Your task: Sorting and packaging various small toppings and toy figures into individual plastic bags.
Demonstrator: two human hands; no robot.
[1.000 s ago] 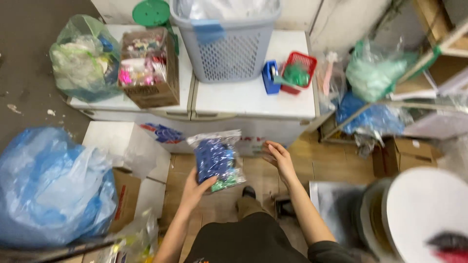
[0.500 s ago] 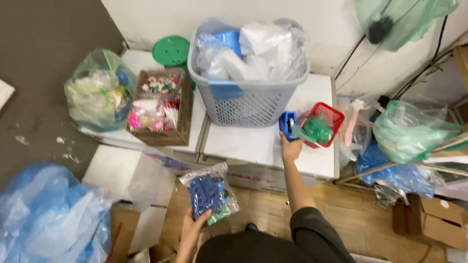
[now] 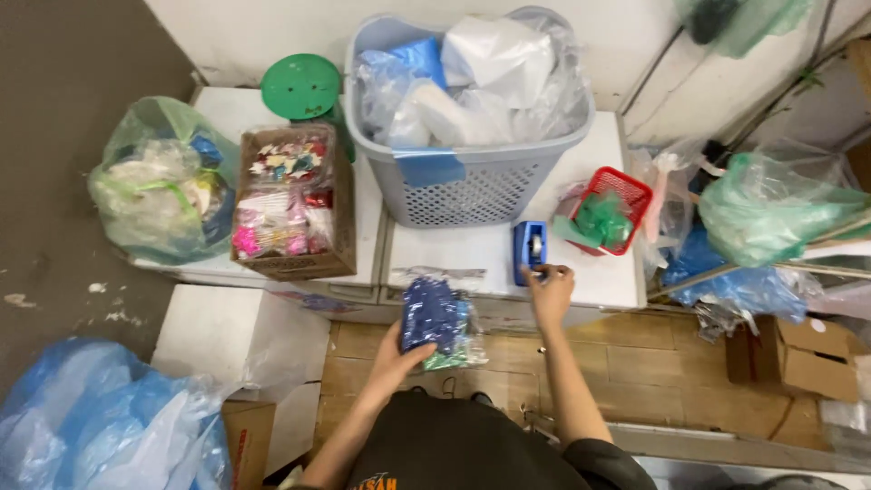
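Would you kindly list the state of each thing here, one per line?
left hand: gripping the clear bag of blue pieces
right hand: fingers on the blue tape dispenser
grey basket: upright, heaped with plastic bags
red basket: tilted, green ribbon inside
cardboard box: open, full

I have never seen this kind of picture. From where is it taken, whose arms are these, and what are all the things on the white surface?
The picture comes from a camera worn on a person's head, looking down, so the two arms at the bottom are that person's own. The left hand holds a clear bag of blue pieces. The right hand touches a blue tape dispenser on the white surface. On that surface also stand a grey laundry basket full of plastic bags, a small red basket with green ribbon, a cardboard box of colourful small items, and a clear bag stuffed with plastic.
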